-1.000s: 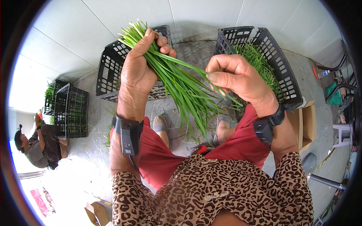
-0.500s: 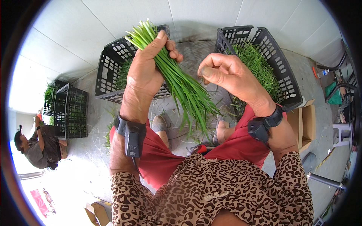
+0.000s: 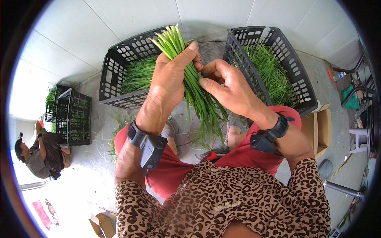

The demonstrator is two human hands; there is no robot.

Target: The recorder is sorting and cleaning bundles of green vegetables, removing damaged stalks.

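My left hand [image 3: 172, 73] is wrapped round a bunch of garlic chives [image 3: 198, 89], thumb on top. The pale cut ends fan out above the fist, and the green blades hang down to the right over my knees. At the bunch's right edge, my right hand [image 3: 228, 85] pinches at the blades with thumb and fingertips; exactly which blades it has is too small to tell. Behind my left hand stands a black plastic crate [image 3: 113, 73] with chives [image 3: 139, 73] lying in it. Another black crate [image 3: 295, 67], right of my right hand, holds looser green blades [image 3: 270, 73].
Scattered blades lie on the grey floor [image 3: 103, 119] round my shoes. An open cardboard box [image 3: 324, 131] and a white stool [image 3: 359, 141] stand at right. Farther left, a person [image 3: 43, 154] sits by stacked black crates [image 3: 75, 119] of greens. A pale wall [image 3: 214, 16] rises behind.
My left hand has moved right with the bunch, uncovering more of the left crate's chives. My right hand has come in from the side and now touches the bunch.
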